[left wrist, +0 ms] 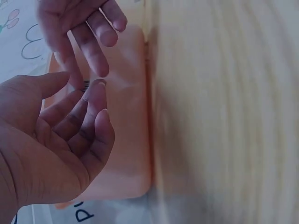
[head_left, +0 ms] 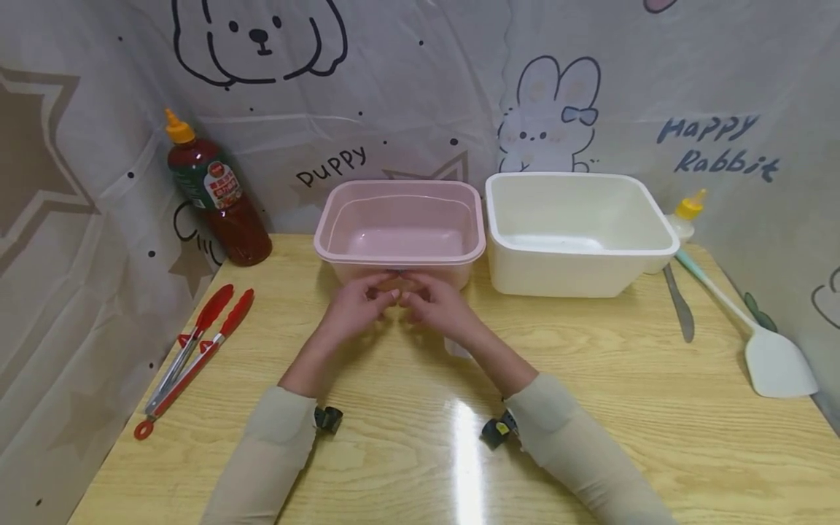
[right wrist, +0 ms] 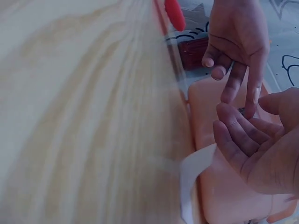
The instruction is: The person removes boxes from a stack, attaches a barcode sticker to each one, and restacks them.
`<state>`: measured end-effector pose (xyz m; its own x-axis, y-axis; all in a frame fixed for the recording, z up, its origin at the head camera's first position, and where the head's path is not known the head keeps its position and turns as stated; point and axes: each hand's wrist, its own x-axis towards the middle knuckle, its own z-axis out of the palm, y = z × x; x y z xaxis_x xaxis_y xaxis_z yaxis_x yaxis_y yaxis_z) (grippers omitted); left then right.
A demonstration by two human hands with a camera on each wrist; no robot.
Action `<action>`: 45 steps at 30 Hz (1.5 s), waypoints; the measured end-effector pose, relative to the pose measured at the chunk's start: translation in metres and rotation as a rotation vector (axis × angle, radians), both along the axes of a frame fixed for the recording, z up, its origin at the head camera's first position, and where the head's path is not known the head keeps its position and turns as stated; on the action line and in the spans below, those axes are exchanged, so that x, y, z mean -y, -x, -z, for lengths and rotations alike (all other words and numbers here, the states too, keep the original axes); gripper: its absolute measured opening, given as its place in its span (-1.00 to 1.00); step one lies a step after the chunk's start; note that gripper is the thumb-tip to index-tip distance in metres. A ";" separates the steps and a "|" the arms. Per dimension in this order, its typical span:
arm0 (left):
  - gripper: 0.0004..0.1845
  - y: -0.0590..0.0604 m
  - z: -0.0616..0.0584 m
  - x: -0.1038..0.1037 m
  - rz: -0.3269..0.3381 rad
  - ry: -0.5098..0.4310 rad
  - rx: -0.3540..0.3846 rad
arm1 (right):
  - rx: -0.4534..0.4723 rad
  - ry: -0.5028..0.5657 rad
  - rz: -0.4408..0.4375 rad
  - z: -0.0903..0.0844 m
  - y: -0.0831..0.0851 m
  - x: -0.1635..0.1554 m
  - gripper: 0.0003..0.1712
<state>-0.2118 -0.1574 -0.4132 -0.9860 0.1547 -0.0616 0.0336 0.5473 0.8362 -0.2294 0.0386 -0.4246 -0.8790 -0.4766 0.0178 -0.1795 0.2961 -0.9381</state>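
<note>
A pink plastic basin (head_left: 399, 188) stands at the back of the table. My left hand (head_left: 357, 306) and right hand (head_left: 438, 305) meet at its front wall, just below the rim, with fingertips close together. Seen from the left wrist, the left hand (left wrist: 60, 140) is palm up with loosely bent fingers, and the right hand (left wrist: 86, 35) faces it. The right wrist view shows the right hand (right wrist: 261, 144) in a similar relaxed bend. A small dark striped patch (right wrist: 241, 111) shows on the basin wall between the index fingertips; its kind is unclear. Neither hand visibly grips anything.
A white basin (head_left: 558, 273) stands right of the pink one. Farther right are a yellow-capped bottle (head_left: 685, 219), a knife (head_left: 679, 306) and a white spatula (head_left: 779, 363). At left are a red sauce bottle (head_left: 219, 200) and red-handled tongs (head_left: 197, 354). A white piece (head_left: 456, 348) lies by the right forearm.
</note>
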 end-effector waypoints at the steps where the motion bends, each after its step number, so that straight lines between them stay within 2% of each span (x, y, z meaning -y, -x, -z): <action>1: -0.50 0.000 -0.002 0.000 -0.002 -0.007 0.006 | 0.002 0.005 -0.001 -0.001 0.000 0.000 -0.40; 7: -0.49 0.001 -0.005 0.005 -0.019 -0.034 0.032 | 0.017 0.007 0.026 -0.001 0.001 -0.005 -0.41; 12: -0.44 0.004 -0.002 0.003 0.031 0.005 0.041 | 0.010 -0.010 -0.003 0.000 0.001 -0.003 -0.39; 15: -0.46 0.002 -0.004 0.005 0.040 -0.004 0.011 | -0.009 -0.003 0.001 -0.002 -0.001 -0.001 -0.40; 19: -0.49 -0.004 -0.003 0.010 0.020 0.016 -0.019 | -0.009 -0.003 0.020 -0.001 -0.004 -0.002 -0.43; 24: -0.46 -0.008 0.001 0.010 0.017 0.054 0.024 | 0.010 -0.037 -0.017 0.006 -0.006 0.002 -0.41; 30: -0.51 -0.002 -0.005 0.006 0.026 0.000 -0.020 | -0.036 -0.047 0.002 -0.006 -0.005 0.004 -0.39; 37: -0.49 -0.001 0.001 0.015 0.011 -0.012 -0.016 | 0.020 -0.033 0.067 -0.002 -0.007 0.002 -0.40; 41: -0.47 0.000 0.005 0.011 0.046 -0.014 -0.013 | 0.052 -0.019 0.028 -0.002 -0.008 0.005 -0.34; 45: -0.47 -0.001 0.002 0.009 0.060 -0.020 -0.020 | 0.009 -0.043 0.006 -0.004 -0.008 0.006 -0.35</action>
<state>-0.2104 -0.1667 -0.4148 -0.9760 0.2143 -0.0387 0.0822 0.5272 0.8458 -0.2217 0.0325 -0.4205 -0.8818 -0.4715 -0.0104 -0.1692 0.3370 -0.9262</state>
